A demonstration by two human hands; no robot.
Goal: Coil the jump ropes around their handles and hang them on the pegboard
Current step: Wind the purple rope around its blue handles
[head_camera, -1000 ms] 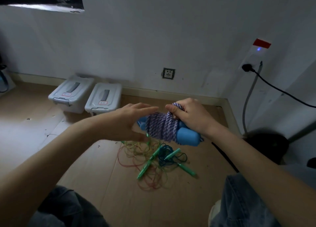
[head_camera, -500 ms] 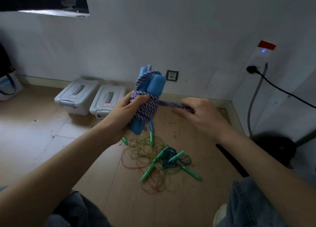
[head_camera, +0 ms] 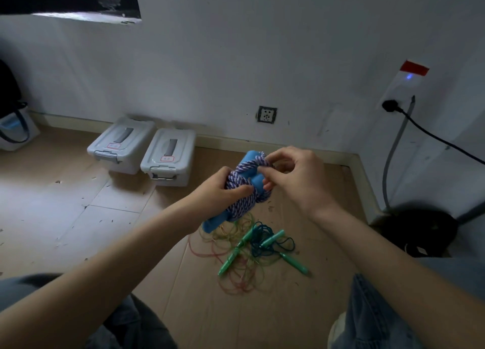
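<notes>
Head view: the purple-and-white rope (head_camera: 240, 195) is wound round its blue handles (head_camera: 252, 184), held up above the floor (head_camera: 78, 217). The left hand (head_camera: 223, 188) grips the bundle around its coils; the right hand (head_camera: 294, 175) pinches a loop of rope at the top end. Below them on the floor lies a tangle of thin ropes with green handles (head_camera: 252, 251). Two grey lidded boxes (head_camera: 147, 149) sit by the wall.
</notes>
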